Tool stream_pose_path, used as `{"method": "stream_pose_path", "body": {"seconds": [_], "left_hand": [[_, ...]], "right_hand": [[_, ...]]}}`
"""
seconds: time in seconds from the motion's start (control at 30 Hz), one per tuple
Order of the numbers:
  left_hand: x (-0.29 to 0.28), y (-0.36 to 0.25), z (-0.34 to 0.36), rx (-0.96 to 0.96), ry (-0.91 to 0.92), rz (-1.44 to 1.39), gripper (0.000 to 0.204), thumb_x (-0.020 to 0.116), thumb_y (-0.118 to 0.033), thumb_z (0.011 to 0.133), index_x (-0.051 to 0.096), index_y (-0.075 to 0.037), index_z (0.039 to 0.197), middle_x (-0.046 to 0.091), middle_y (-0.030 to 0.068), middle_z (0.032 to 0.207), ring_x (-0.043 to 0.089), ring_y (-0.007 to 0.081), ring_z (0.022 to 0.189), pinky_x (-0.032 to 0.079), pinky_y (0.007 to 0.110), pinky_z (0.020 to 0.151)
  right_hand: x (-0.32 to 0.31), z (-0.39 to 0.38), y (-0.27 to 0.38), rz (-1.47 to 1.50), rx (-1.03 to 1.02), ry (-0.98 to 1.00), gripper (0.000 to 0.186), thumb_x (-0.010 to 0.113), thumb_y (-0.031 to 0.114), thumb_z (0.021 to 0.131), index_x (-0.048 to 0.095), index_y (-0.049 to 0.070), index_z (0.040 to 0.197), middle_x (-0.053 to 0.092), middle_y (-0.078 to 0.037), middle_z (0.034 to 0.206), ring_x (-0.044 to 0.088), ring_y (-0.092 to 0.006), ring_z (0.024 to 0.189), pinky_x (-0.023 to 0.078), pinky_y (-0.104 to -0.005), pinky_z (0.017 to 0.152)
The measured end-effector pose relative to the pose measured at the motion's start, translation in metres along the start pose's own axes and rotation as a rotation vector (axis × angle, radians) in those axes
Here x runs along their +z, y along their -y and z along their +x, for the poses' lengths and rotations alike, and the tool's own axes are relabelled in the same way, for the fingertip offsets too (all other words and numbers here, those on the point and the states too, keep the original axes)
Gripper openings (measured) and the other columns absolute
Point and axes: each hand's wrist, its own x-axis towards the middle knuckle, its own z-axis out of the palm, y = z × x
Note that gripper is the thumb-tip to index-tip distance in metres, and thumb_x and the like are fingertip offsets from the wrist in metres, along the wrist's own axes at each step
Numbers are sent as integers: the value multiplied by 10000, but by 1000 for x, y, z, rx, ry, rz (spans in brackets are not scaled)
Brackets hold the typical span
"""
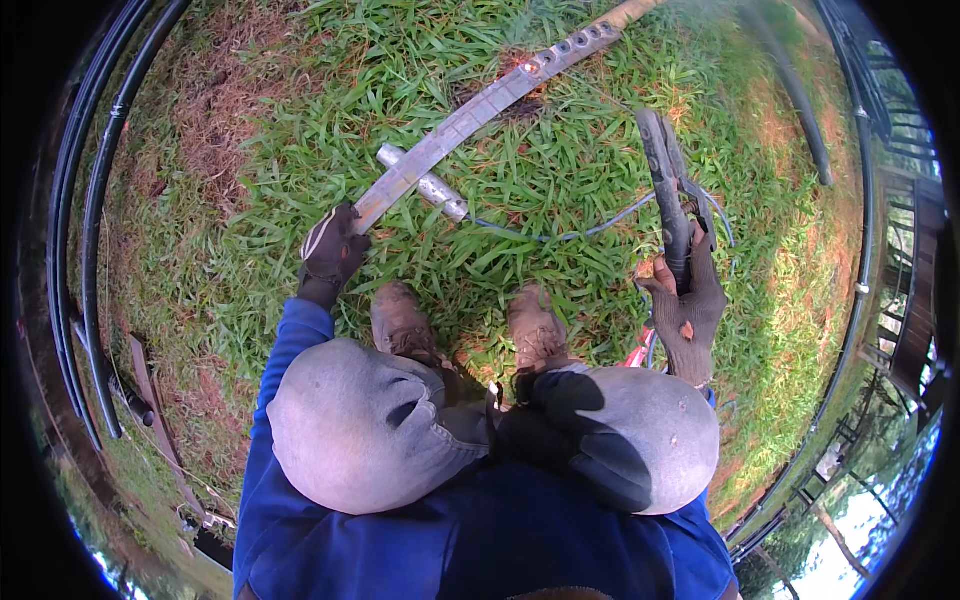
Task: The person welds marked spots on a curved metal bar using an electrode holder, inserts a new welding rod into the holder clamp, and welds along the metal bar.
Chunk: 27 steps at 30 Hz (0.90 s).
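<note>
My left hand (333, 250), in a dark work glove with pale stripes, is closed around the near end of a long flat metal bar (450, 128). The bar slants away to the upper right over the grass, with a row of holes toward its far part and a small orange glow beside them. Under it lies a short silver metal pipe (445, 196). In a worn brown glove with a hole, my right hand (690, 305) grips a black welding electrode holder (664, 185). A thin rod seems to reach from its tip toward the glow. The glove partly hides the holder's handle.
Blue cable (580, 236) winds through the grass from the pipe toward my right hand. Black pipes (100, 200) line the left side, and another dark pipe (800, 100) lies at the upper right. My boots (537, 325) and bent knees are close below. Faint smoke drifts at the upper right.
</note>
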Motion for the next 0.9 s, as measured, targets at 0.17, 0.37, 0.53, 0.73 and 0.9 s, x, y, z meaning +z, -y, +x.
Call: {"method": "stream_pose_path", "body": {"seconds": [0.17, 0.37, 0.53, 0.73, 0.9], "left_hand": [[2, 6, 0, 47, -20, -10, 516, 908, -219, 860, 683, -100, 1308, 784, 210, 1102, 771, 469, 1024, 615, 544, 868], [-2, 3, 5, 41, 37, 6, 464, 850, -204, 875, 671, -99, 1290, 777, 242, 1082, 763, 504, 1031, 600, 599, 886], [-14, -2, 10, 29, 109, 57, 455, 843, -214, 875, 668, -99, 1279, 779, 234, 1067, 759, 510, 1016, 593, 605, 876], [-13, -11, 1, 137, 16, 126, 478, 840, -201, 890, 623, -82, 1299, 779, 228, 1121, 757, 501, 1025, 573, 617, 890], [-3, -7, 0, 155, -7, 180, 468, 816, -203, 917, 607, -70, 1314, 758, 224, 1209, 738, 502, 1096, 581, 614, 913]], "right_hand": [[6, 2, 2, -11, -6, 36, 791, 863, 51, 1019, 527, 35, 1735, 787, -228, 1355, 828, -245, 1156, 699, -398, 906], [10, 6, 6, -16, -20, 29, 789, 867, 47, 1017, 525, 21, 1728, 780, -226, 1347, 822, -234, 1143, 709, -392, 863], [10, 5, 12, -19, 14, 40, 748, 815, 1, 1047, 511, 9, 1731, 754, -211, 1415, 806, -215, 1143, 744, -367, 826], [4, -2, 19, 198, 160, 8, 720, 755, -35, 1079, 489, 14, 1746, 737, -177, 1456, 790, -200, 1129, 767, -371, 824], [-1, -6, 16, 261, 200, 40, 703, 749, -28, 1084, 495, 6, 1739, 751, -172, 1418, 784, -185, 1124, 758, -370, 833]]}}
